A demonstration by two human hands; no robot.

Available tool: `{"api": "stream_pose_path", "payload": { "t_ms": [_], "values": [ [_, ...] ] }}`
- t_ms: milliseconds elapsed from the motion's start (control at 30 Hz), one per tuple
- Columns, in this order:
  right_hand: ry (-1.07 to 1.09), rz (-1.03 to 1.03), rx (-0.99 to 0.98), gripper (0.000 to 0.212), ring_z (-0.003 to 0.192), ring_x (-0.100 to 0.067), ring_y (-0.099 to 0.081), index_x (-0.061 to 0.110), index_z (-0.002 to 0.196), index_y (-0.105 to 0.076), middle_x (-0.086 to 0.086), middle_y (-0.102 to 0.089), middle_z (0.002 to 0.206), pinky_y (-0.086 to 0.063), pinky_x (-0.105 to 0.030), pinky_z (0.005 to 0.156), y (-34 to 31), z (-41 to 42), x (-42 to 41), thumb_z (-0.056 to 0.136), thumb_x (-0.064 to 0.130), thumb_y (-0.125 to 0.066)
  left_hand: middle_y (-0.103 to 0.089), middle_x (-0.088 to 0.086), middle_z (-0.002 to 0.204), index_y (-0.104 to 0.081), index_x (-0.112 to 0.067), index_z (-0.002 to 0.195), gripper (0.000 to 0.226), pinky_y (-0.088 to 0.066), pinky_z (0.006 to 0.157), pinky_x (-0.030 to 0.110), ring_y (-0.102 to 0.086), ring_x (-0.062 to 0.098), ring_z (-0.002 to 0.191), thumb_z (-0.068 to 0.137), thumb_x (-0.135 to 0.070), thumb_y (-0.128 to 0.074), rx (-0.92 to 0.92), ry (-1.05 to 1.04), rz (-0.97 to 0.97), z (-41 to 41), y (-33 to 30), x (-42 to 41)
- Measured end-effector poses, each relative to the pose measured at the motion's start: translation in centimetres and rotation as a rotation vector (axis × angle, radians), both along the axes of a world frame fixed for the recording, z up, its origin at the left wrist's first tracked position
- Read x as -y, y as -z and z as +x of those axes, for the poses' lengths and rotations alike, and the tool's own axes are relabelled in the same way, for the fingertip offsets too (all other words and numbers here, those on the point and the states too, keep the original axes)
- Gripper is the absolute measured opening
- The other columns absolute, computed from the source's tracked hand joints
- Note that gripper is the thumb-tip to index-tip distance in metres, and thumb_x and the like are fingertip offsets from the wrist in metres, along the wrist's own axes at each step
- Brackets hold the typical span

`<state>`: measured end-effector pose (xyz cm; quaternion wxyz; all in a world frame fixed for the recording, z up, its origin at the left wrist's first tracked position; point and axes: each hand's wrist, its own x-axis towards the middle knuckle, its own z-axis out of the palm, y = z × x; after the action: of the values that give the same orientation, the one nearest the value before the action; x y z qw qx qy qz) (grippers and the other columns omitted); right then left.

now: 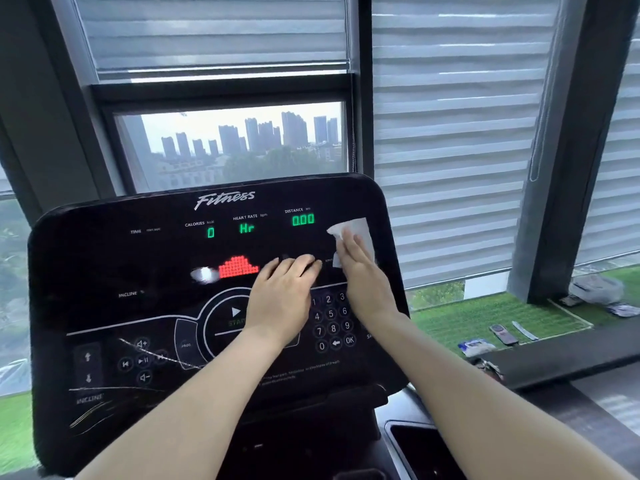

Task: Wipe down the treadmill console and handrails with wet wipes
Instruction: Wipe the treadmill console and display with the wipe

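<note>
Console [138, 271]: flat right hand [360, 268] presses wipe [356, 230]; flat left hand [284, 296] covers start button beside keypad [332, 323].

The glossy black console [104, 258] carried green digits [303, 220], a red dot-pattern [239, 267] and a white wipe [360, 230].

A crumpled white wet wipe [356, 233] lies flat against the upper right of the glossy black, lit console [138, 265].
</note>
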<state>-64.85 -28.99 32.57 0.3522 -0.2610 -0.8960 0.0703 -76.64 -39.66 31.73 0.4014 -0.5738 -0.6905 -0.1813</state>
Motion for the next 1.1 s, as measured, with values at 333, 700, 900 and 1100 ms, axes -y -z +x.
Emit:
{"api": "stream_pose_path", "payload": {
  "t_ms": [333, 700, 900, 1100],
  "values": [
    [0.084, -0.075, -0.116, 0.065, 0.146, -0.011, -0.001, 0.017, 0.150, -0.019, 0.011, -0.005, 0.158, -0.038, -0.031, 0.105, -0.8, 0.1, -1.0, 0.093, -0.011, -0.032, -0.067, -0.008, 0.115, -0.069, -0.021, 0.112, 0.046, -0.052, 0.088, 0.035, -0.066, 0.013, 0.094, 0.068, -0.009, -0.076, 0.012, 0.032, -0.037, -0.5, -0.3, 0.1],
    [0.050, -0.071, -0.109, 0.056, 0.145, -0.007, -0.003, 0.020, 0.150, -0.023, 0.013, -0.008, 0.157, -0.028, -0.030, 0.111, -2.0, 1.3, -2.9, 0.098, -0.001, -0.032, -0.065, -0.009, 0.119, -0.067, -0.021, 0.116, 0.048, -0.050, 0.092, 0.035, -0.065, 0.011, 0.098, 0.069, -0.010, -0.074, 0.024, 0.033, -0.118, -0.2, -0.8, 0.6],
    [-0.068, 0.022, -0.040, 0.068, 0.141, 0.002, 0.004, 0.020, 0.150, -0.018, 0.016, -0.001, 0.157, -0.043, -0.022, 0.097, -0.2, -1.3, 0.0, 0.093, -0.011, -0.036, -0.067, -0.007, 0.115, -0.069, -0.020, 0.112, 0.051, -0.051, 0.089, 0.034, -0.066, 0.011, 0.096, 0.063, -0.008, -0.078, 0.016, 0.017, -0.136, -0.2, -0.8, 0.6],
    [0.005, -0.082, -0.091, 0.057, 0.145, -0.006, -0.001, 0.025, 0.151, -0.018, 0.015, -0.005, 0.157, -0.026, -0.034, 0.114, -2.3, 1.2, -3.4, 0.100, 0.002, -0.030, -0.052, -0.010, 0.137, -0.054, -0.022, 0.133, 0.051, -0.036, 0.106, 0.033, -0.055, 0.011, 0.117, 0.084, -0.009, -0.058, 0.054, 0.009, -0.201, 0.2, -1.1, 0.7]
  ]
}}
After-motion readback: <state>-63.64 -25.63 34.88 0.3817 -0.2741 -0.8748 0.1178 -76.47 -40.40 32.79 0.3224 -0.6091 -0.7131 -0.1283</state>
